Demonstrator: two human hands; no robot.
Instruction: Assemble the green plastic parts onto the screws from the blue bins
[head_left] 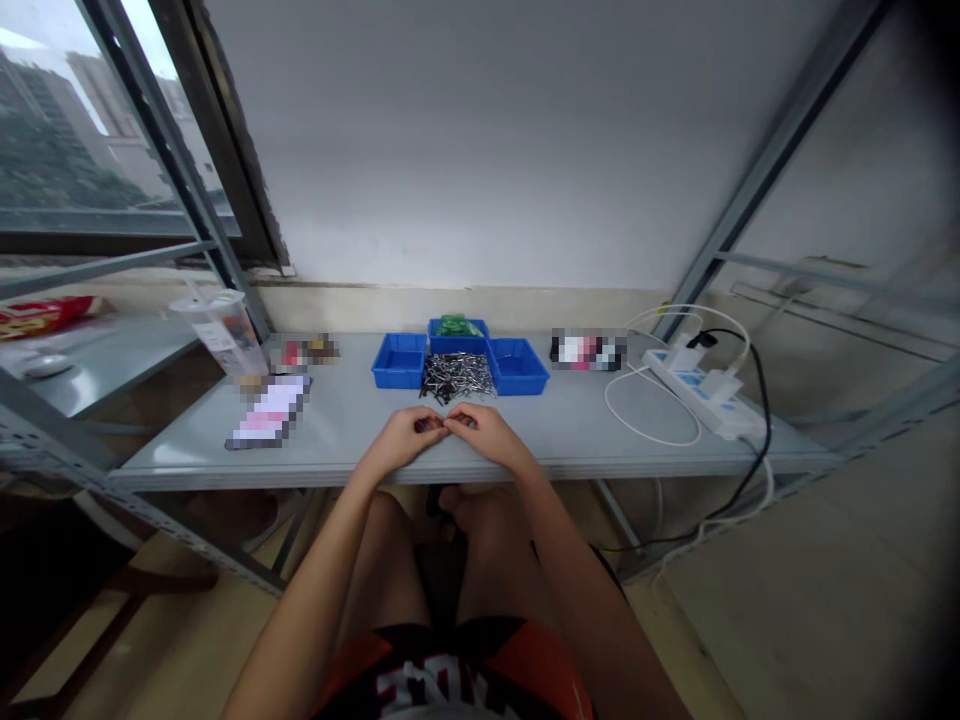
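Note:
My left hand [409, 436] and my right hand [478, 430] meet above the front part of the desk, fingertips almost touching. Both are closed in a pinch. Whatever lies between the fingers is too small to make out. Just beyond them is a heap of small, thin metal pieces [459, 376], dark and silvery, possibly screws. Three blue trays surround the heap: a left tray [400, 378], a right tray [520, 382] and a back tray [459, 341] with a green plastic bag [459, 326] in it. A few pieces seem to lie in the right tray.
On the grey desk [352, 420], a phone [271, 410] and a lidded plastic cup [225, 335] stand at the left. A power strip [701, 393] with plugs and a looped white cable [652, 440] occupies the right side. Metal posts frame both ends; a wall rises behind.

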